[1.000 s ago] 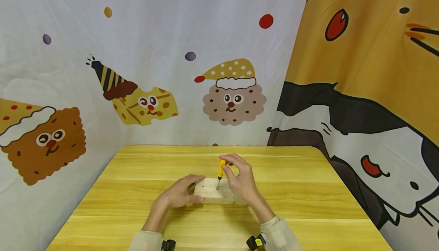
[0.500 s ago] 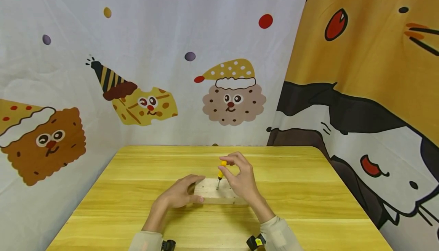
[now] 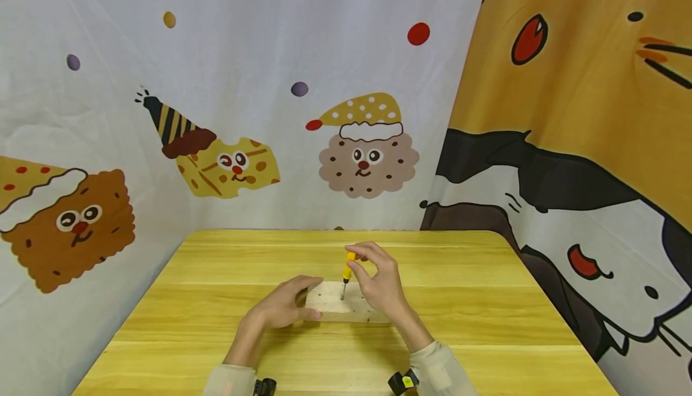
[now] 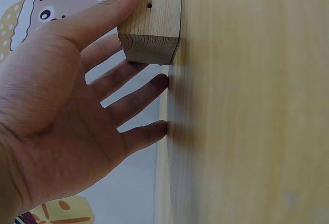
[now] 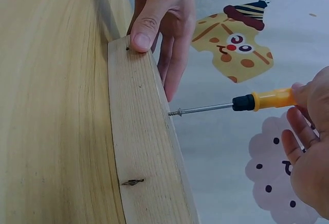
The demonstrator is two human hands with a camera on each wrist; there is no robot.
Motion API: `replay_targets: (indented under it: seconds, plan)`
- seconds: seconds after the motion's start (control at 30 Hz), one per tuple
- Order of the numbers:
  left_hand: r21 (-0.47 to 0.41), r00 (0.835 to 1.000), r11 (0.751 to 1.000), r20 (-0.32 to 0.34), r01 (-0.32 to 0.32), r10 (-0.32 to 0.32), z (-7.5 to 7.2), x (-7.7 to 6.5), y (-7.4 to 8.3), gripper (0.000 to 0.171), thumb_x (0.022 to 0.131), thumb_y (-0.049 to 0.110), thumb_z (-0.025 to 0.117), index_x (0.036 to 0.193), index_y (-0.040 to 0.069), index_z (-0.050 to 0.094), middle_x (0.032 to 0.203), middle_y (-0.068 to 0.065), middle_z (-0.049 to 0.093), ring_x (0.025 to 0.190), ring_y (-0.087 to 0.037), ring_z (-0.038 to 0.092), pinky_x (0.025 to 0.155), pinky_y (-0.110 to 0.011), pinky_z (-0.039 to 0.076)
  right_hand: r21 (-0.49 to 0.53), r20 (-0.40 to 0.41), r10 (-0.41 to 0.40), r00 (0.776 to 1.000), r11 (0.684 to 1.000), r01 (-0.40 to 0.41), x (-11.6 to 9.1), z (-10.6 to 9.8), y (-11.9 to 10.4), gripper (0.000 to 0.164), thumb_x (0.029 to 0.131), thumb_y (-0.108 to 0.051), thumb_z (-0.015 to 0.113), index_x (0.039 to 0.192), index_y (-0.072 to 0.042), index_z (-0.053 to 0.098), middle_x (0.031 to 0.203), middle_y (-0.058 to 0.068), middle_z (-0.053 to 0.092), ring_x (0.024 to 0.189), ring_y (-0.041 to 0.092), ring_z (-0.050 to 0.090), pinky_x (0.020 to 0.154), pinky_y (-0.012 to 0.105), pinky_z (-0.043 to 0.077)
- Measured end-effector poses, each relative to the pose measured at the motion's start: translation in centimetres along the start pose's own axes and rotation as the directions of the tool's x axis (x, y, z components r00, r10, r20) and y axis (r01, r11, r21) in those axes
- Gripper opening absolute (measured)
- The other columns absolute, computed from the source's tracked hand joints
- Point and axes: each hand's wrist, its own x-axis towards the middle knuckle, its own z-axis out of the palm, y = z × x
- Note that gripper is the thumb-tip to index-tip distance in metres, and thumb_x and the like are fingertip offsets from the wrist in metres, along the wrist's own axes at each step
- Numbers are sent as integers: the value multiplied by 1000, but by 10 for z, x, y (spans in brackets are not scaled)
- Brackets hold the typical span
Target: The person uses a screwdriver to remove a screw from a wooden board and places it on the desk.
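In the lower middle of the head view, the right hand (image 3: 381, 280) pinches the screwdriver (image 3: 347, 273), nearly upright at its left, tip pointing down to the screw (image 5: 175, 113) atop the wooden block (image 3: 331, 306). The wooden block lies lengthwise left to right, its left end gripped by the farther left hand (image 3: 280, 303).

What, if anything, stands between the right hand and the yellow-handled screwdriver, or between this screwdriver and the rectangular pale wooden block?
Nothing visible separates the right hand from the yellow-handled metal screwdriver: the hand pinches it. Between the screwdriver and the rectangular pale wooden block, only a small silver metal screw shows.
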Motion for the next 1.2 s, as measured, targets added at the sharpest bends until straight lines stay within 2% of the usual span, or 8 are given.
replay_targets:
  seconds: [0.4, 0.63, 0.87, 1.07, 1.2]
  plan:
    - [15, 1000, 1000, -14, -4, 4, 0, -2, 1, 81, 99, 36, 89, 167, 9, 54, 170, -22, 55, 159, -52, 49, 131, -77, 38, 4, 17, 44, 999, 999, -44, 0, -1, -4, 37, 101, 4, 80, 134, -13, 83, 127, 9, 84, 102, 25, 76, 90, 33, 67]
    - [10, 1000, 1000, -7, -1, 1, 0, -1, 0, 81, 100, 37, 88, 168, 9, 54, 171, -22, 54, 159, -51, 49, 130, -77, 39, 13, 14, 8, 1000, 1000, -9, -1, -1, 0, 34, 101, 0, 83, 132, -12, 83, 122, 11, 83, 103, 26, 76, 91, 26, 64]
    - [0, 1000, 1000, 10, -11, 11, -2, -1, 0, 81, 101, 36, 88, 168, 8, 52, 170, -22, 55, 157, -51, 51, 128, -76, 42, 15, -12, 3, 1000, 1000, -3, -1, 1, 1, 33, 97, -5, 89, 128, -14, 85, 115, 5, 78, 101, 29, 73, 90, 24, 62]
    - [2, 1000, 1000, 8, -10, 10, -1, 0, -1, 81, 101, 37, 88, 168, 9, 53, 170, -21, 55, 158, -50, 51, 129, -76, 42, 19, -29, -37, 999, 999, 38, 0, 1, 1, 32, 97, -1, 88, 127, -12, 85, 113, 7, 80, 97, 32, 72, 90, 24, 62]
    - [3, 1000, 1000, 8, -6, 6, -1, -1, -1, 81, 101, 38, 88, 169, 9, 53, 170, -21, 54, 158, -51, 51, 129, -76, 42, 26, -19, -27, 999, 999, 28, 1, 2, 0, 32, 98, -1, 87, 127, -12, 85, 115, 7, 81, 99, 27, 73, 89, 23, 62]
